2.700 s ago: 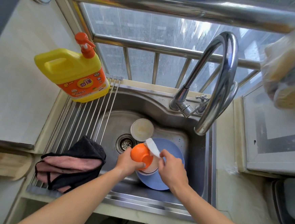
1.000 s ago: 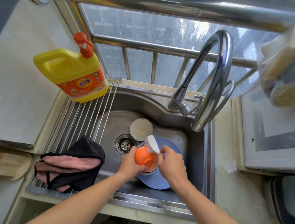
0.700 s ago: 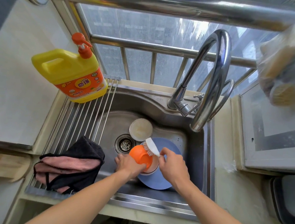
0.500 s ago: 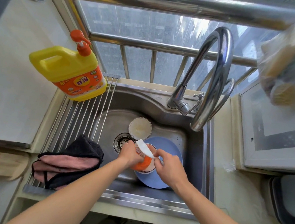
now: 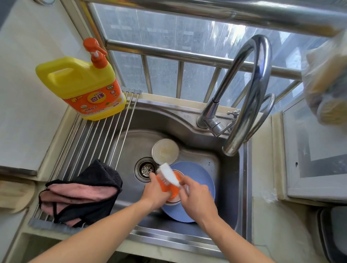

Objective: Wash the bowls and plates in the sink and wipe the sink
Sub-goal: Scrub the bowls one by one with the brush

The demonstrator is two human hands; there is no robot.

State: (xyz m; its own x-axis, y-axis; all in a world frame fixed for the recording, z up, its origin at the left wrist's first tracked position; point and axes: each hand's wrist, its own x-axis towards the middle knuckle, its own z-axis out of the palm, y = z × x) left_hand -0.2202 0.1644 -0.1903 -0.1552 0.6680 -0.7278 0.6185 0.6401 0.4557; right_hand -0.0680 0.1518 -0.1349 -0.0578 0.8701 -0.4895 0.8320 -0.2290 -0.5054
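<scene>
Sink (image 5: 192,122): left hand (image 5: 157,192) grips orange bowl (image 5: 167,188), now lowered; right hand (image 5: 194,197) grips brush (image 5: 168,174), moved onto bowl. Scrubbing ongoing.

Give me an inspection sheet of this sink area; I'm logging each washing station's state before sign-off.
Surface: steel sink, drain strainer uncovered; no water running from the faucet.
Job's things: orange bowl held over the blue plate; white brush on the bowl; cream bowl behind, by the drain.
Clutter: yellow detergent bottle and black-and-pink cloth on the roll-up rack.
Hands: left hand grips the orange bowl; right hand holds the brush.
Cables: nothing seen.
Surroundings: barred window; blurred plastic bag upper right.
</scene>
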